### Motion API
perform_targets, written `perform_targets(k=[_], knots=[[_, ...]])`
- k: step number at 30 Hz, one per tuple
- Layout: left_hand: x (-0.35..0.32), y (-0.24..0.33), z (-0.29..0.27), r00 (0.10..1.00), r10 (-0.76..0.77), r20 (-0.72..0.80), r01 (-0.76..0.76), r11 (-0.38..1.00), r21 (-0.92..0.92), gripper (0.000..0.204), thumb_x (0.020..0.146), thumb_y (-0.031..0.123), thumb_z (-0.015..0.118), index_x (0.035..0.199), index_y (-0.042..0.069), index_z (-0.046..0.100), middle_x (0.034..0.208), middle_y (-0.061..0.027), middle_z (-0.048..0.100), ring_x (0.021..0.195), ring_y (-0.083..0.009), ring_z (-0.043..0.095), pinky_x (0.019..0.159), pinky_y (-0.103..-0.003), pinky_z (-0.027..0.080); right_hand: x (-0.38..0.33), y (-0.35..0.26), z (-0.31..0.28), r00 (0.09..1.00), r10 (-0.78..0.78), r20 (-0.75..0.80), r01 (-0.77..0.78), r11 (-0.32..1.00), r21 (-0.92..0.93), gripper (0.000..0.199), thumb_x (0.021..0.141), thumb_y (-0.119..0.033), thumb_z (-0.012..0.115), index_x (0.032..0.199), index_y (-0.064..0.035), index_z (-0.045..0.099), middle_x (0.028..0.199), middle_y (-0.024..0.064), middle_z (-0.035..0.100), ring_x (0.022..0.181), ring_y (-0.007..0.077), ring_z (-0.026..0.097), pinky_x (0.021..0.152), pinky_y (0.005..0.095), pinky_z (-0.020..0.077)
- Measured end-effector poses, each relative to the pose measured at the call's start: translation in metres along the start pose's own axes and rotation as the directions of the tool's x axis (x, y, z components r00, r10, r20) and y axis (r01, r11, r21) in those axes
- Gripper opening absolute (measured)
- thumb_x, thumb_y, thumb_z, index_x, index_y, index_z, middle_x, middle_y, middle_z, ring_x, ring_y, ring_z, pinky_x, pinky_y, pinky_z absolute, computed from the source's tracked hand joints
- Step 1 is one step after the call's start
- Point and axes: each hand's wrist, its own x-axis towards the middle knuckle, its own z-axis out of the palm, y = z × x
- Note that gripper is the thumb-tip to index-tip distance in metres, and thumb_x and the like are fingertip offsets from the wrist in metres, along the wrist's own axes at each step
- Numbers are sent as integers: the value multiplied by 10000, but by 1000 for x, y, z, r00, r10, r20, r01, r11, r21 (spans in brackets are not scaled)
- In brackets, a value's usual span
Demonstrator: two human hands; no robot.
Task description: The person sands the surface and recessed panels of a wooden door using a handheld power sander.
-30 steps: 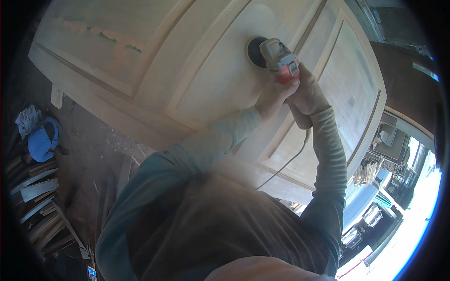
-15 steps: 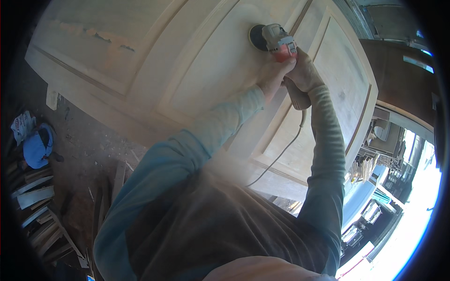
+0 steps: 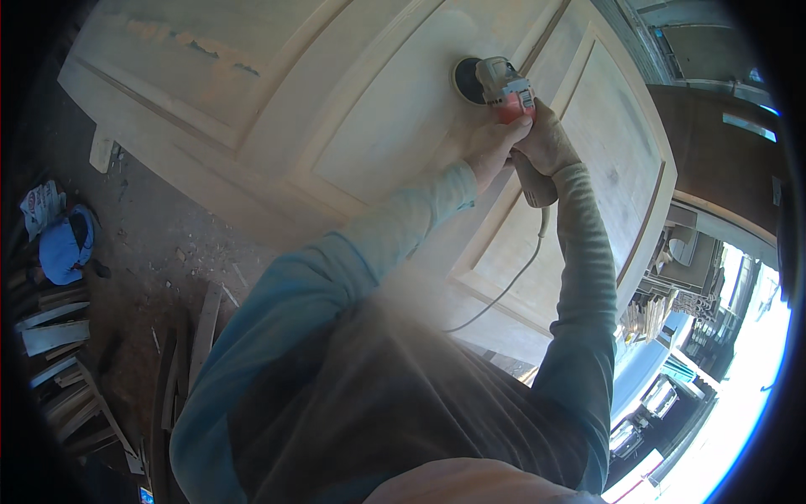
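Both my hands hold an angle grinder (image 3: pixel 507 87) with a grey head, a red band and a long body. Its dark round disc (image 3: pixel 468 81) lies against a recessed panel of a large pale wooden door (image 3: pixel 277 160). My left hand (image 3: pixel 494 153) is wrapped round the grinder just behind the red part, thumb on top. My right hand (image 3: pixel 549 141) closes round the body from the right side. Some of the fingers are hidden behind the tool. From the grinder's rear end a cord (image 3: pixel 519 277) hangs down toward my waist. Pale dust hangs in front of my dark apron.
On the dirty floor at the left are stacked wood offcuts (image 3: pixel 57 339), a blue container (image 3: pixel 67 245) and a white printed bag (image 3: pixel 42 208). A brown board (image 3: pixel 714 143) stands beyond the door at the right. Stacked wood and shelving (image 3: pixel 659 307) lie farther right, by bright daylight.
The grinder has slid a little toward me along the panel, with both hands still on it. My view has shifted slightly.
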Motion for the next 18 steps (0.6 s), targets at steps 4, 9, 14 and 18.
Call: perform_targets(k=[4,9,14,18], knots=[[-41,-30,-15,998,-11,-64,14,999,47,581,1061,439,612,1515,98,487,1400,-41,586,1244,-142,577,1071,-364,453,-41,-5,22,989,-99,109,116,980,-160,659,799,-276,844,1260,69,524,1129,293,711,1118,424,710,920,448,559],[-118,-67,-19,989,117,-90,-121,992,-37,489,1059,353,631,1429,41,560,1281,-47,632,1198,-144,592,1054,-352,470,-105,-8,63,959,-132,250,176,971,-164,648,804,-239,830,1268,74,504,1129,319,701,1140,438,702,934,454,552],[-54,-15,-15,998,0,-60,-2,999,-35,501,1090,365,577,1473,48,510,1369,-43,609,1245,-154,598,1084,-366,469,-40,-8,37,993,-64,98,75,990,-120,602,844,-189,826,1334,19,545,1179,159,713,1105,240,696,937,383,568],[-27,0,-12,1000,13,21,-12,999,-48,476,1075,378,607,1437,77,538,1326,-28,636,1198,-148,618,1054,-356,483,-21,-15,22,995,51,91,-50,999,-19,674,782,-258,846,1281,66,528,1174,287,699,1146,405,701,944,435,555]])
